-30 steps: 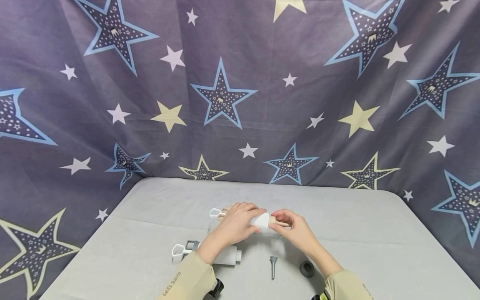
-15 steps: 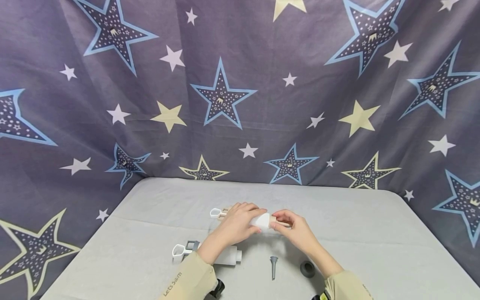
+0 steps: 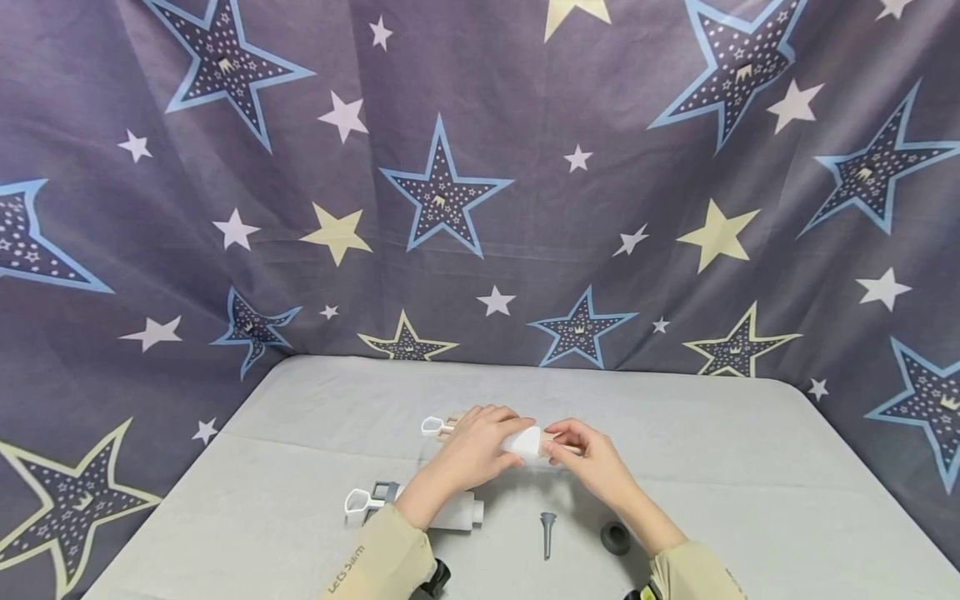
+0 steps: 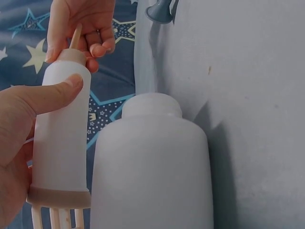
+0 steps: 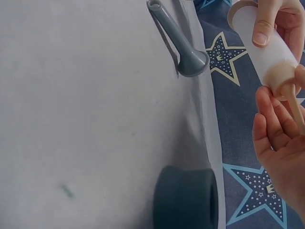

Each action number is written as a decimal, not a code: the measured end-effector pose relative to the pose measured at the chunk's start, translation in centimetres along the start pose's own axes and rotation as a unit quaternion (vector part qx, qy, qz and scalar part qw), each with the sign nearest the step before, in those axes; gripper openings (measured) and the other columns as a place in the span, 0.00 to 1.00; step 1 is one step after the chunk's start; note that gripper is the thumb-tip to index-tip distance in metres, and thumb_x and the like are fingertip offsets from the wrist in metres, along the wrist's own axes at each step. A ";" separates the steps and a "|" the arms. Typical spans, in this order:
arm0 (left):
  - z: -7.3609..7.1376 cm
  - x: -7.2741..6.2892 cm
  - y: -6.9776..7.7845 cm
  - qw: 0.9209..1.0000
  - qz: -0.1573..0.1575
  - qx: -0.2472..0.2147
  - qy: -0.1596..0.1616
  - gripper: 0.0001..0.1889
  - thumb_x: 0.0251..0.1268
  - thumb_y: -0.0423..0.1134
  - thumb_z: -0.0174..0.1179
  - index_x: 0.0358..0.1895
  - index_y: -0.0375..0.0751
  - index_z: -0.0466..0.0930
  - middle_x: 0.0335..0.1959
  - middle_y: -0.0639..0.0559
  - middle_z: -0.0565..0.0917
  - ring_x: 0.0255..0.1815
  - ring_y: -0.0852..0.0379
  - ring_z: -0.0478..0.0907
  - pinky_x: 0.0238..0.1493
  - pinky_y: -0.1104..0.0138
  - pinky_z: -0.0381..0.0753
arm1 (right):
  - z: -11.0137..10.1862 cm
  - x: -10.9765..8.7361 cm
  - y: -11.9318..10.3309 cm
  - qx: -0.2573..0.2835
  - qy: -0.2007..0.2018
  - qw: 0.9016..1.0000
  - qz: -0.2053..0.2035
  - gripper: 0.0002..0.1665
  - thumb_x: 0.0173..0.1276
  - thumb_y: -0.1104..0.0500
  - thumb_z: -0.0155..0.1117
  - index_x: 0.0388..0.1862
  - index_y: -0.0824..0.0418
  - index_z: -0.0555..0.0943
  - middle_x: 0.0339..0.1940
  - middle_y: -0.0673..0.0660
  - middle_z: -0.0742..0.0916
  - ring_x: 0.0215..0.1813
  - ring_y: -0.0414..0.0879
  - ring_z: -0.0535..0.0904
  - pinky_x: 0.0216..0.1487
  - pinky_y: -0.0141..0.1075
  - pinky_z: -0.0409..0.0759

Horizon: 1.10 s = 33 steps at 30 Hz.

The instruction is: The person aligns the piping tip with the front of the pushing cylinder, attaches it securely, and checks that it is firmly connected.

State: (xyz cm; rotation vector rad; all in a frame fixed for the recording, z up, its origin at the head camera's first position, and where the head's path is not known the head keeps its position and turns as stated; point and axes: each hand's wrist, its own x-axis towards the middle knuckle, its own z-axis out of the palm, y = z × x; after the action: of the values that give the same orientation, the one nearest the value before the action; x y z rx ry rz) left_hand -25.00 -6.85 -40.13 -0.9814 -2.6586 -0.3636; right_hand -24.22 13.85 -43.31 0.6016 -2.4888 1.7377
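Grey-handled white bottle (image 3: pixel 457 511) lies on the table (image 3: pixel 750 475), near side of the left grip, partly behind the forearm. Loop handle (image 3: pixel 432 427) of the beige-trimmed bottle sticks out left past the left hand (image 3: pixel 474 450). That hand is clamped round the beige-trimmed bottle (image 4: pixel 64 138), thumb along its side. Beige cap (image 4: pixel 71 56) with thin spout (image 4: pixel 76 36) sits on the bottle's right end, pinched between thumb and fingers of the right hand (image 3: pixel 588 457). Grey funnel (image 3: pixel 547 533) lies nearside of the right grip; dark grey ring (image 3: pixel 616 538) right of the funnel, below the right wrist.
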 end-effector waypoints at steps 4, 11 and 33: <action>0.0 -0.1 -0.1 1.000 -0.003 0.002 -0.001 0.28 0.49 0.50 0.65 0.57 0.54 0.74 0.50 0.57 0.78 0.51 0.58 0.73 0.55 0.60 0.69 | -0.1 -0.2 -0.8 -0.011 -0.012 1.000 0.000 0.20 0.60 0.58 0.63 0.49 0.65 0.74 0.34 0.60 0.84 0.35 0.43 0.82 0.38 0.36 0.81; -0.1 -0.1 -0.1 1.000 -0.003 -0.002 0.000 0.28 0.49 0.50 0.65 0.58 0.53 0.73 0.50 0.57 0.78 0.51 0.58 0.73 0.55 0.60 0.69 | -0.3 -0.9 -3.5 -0.048 -0.020 0.999 -0.004 0.25 0.55 0.64 0.67 0.52 0.66 0.72 0.37 0.61 0.84 0.36 0.39 0.80 0.38 0.31 0.78; 0.0 -0.1 -0.1 1.000 0.002 -0.004 0.003 0.28 0.49 0.49 0.65 0.57 0.53 0.73 0.50 0.57 0.78 0.51 0.58 0.73 0.55 0.61 0.69 | -0.1 -0.1 -0.1 -0.032 0.002 0.999 -0.022 0.20 0.55 0.56 0.68 0.46 0.61 0.76 0.39 0.58 0.83 0.41 0.42 0.81 0.40 0.33 0.80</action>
State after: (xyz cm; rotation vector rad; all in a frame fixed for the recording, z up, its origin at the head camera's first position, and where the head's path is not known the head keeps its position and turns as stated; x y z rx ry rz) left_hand -25.00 -6.98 -40.15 -0.9865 -2.6517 -0.3767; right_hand -24.09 13.93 -43.27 0.6426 -2.4986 1.6360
